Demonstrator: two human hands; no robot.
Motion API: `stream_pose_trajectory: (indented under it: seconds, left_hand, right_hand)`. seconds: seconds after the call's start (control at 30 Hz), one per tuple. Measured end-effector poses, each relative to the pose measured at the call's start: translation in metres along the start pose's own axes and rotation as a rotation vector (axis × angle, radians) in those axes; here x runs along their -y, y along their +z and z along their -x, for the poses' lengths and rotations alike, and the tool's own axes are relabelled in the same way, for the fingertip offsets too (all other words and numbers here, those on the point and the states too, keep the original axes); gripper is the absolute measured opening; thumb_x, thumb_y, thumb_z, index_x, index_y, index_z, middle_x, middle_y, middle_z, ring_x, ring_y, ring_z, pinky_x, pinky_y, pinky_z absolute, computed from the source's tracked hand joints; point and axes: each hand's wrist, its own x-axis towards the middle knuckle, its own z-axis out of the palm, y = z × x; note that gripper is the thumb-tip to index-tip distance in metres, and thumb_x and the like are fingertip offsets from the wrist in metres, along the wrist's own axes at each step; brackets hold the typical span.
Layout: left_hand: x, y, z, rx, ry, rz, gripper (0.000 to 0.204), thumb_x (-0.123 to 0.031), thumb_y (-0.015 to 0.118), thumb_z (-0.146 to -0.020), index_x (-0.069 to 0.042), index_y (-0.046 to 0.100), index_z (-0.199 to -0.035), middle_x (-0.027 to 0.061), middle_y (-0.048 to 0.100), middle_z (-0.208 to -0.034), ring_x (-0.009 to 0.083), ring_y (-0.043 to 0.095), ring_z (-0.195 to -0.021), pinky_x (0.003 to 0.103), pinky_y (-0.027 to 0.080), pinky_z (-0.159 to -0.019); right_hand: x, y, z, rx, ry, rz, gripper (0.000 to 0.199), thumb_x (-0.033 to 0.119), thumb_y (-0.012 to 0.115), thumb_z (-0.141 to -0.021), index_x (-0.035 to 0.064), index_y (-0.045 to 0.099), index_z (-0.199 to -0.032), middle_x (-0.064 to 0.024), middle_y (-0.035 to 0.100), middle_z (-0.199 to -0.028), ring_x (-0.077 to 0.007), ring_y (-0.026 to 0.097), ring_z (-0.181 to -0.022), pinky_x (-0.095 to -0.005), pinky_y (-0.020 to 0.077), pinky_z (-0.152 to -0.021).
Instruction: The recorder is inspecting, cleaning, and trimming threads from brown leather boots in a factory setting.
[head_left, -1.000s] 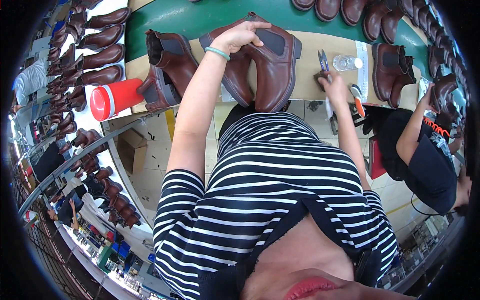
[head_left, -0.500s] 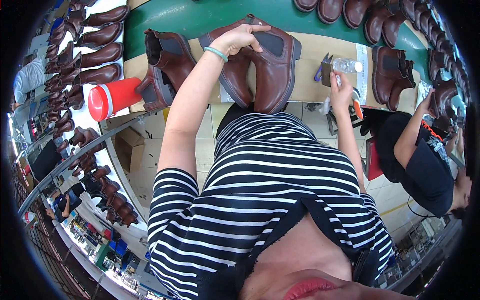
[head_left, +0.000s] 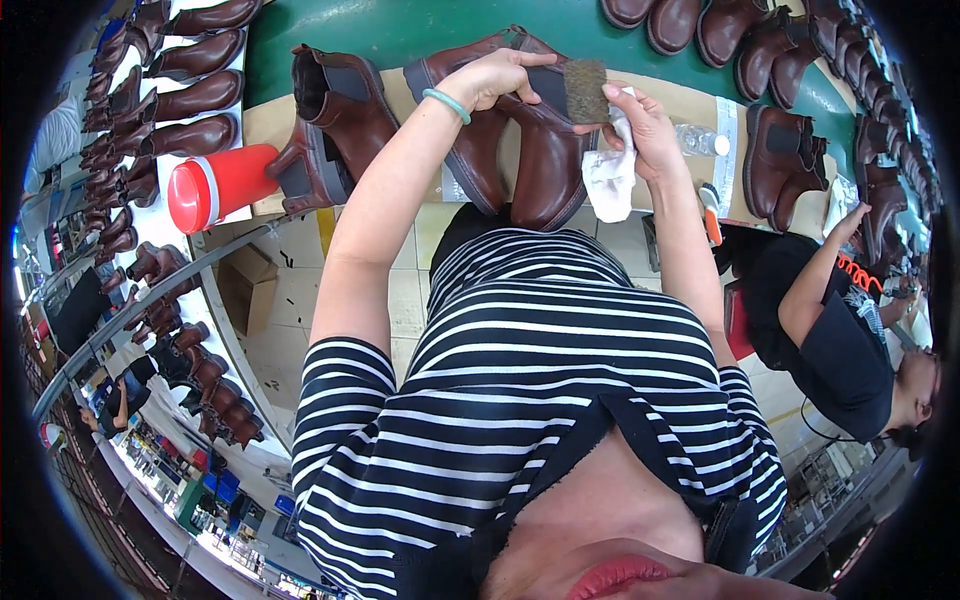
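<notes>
Occupying the near centre of the scene is the person's black-and-white striped top (head_left: 560, 370). Beyond it, a green surface (head_left: 360, 30) runs across the far side, with brown cardboard (head_left: 268, 122) laid along its near edge. At far right, a co-worker in a dark top (head_left: 835, 345) extends an arm toward brown footwear.

The front boot (head_left: 548, 165), brown with a dark side panel, is at the near edge of the cardboard, centre, toe toward the person. A second brown boot (head_left: 478, 155) is just beside it on the left. Further brown boots stand at left (head_left: 350, 100) and at right (head_left: 775, 155). A red container (head_left: 222, 188) with a white band is at far left.

The left hand (head_left: 505, 80) is bent over the tops of the two central boots, index finger extended; whether it grips cannot be determined. The right hand (head_left: 645, 130) is closed, gripping a white cloth (head_left: 607, 185), which hangs toward the near side, and a brown rough-faced pad (head_left: 583, 90), held beside the front boot's upper part. Right of this hand is a clear bottle (head_left: 698, 140) with a white cap. Smallest noted: a pale green bangle (head_left: 447, 104) at the left wrist.
</notes>
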Motion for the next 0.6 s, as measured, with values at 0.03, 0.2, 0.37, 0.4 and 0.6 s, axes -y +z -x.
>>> stream_pose_trajectory:
  seconds: [0.03, 0.2, 0.37, 0.4, 0.6]
  left_hand:
    - [-0.003, 0.001, 0.002, 0.0, 0.0, 0.004, 0.075, 0.018, 0.05, -0.068, -0.015, 0.053, -0.134, 0.0072, 0.062, -0.104, 0.0139, 0.059, -0.085, 0.023, 0.045, -0.086]
    - [-0.013, 0.004, 0.01, -0.022, -0.059, -0.049, 0.073, 0.016, 0.053, -0.07, -0.02, 0.054, -0.134, 0.0066, 0.061, -0.1, 0.0127, 0.056, -0.087, 0.023, 0.04, -0.085]
    - [-0.012, 0.007, 0.008, -0.01, -0.057, -0.003, 0.072, 0.014, 0.056, -0.07, -0.02, 0.055, -0.133, 0.0062, 0.061, -0.097, 0.0129, 0.054, -0.083, 0.024, 0.039, -0.083]
    - [-0.016, 0.008, 0.01, -0.014, -0.062, -0.011, 0.071, 0.014, 0.056, -0.07, -0.019, 0.055, -0.133, 0.0061, 0.06, -0.096, 0.0133, 0.053, -0.082, 0.024, 0.04, -0.081]
    - [-0.013, 0.007, 0.004, -0.011, -0.089, -0.002, 0.071, 0.013, 0.056, -0.071, -0.021, 0.055, -0.133, 0.0062, 0.061, -0.094, 0.0144, 0.052, -0.08, 0.025, 0.04, -0.081]
  right_hand:
    - [-0.004, -0.001, -0.001, 0.0, 0.002, 0.003, 0.025, 0.019, 0.062, -0.091, -0.002, 0.061, -0.104, -0.0091, 0.065, -0.082, -0.0145, 0.062, -0.057, -0.0215, 0.0415, -0.041]
    - [-0.018, 0.0, 0.003, -0.132, -0.125, 0.535, 0.017, 0.009, 0.062, -0.088, -0.0002, 0.062, -0.102, -0.0013, 0.064, -0.083, -0.0079, 0.059, -0.069, -0.0228, 0.0516, -0.054]
    - [-0.027, 0.015, 0.007, -0.18, -0.402, 1.137, 0.029, 0.016, 0.074, -0.08, -0.0005, 0.063, -0.102, -0.0068, 0.067, -0.082, -0.0092, 0.06, -0.072, -0.026, 0.0499, -0.066]
    - [-0.026, 0.015, 0.006, -0.22, -0.345, 1.112, 0.033, 0.021, 0.077, -0.078, 0.0002, 0.065, -0.1, -0.0104, 0.068, -0.086, -0.0105, 0.062, -0.075, -0.0285, 0.0494, -0.071]
    - [-0.024, 0.033, 0.016, -0.199, -0.62, 1.325, 0.029, 0.019, 0.074, -0.077, 0.0004, 0.066, -0.097, -0.0129, 0.066, -0.087, -0.0263, 0.064, -0.069, -0.0345, 0.0494, -0.064]
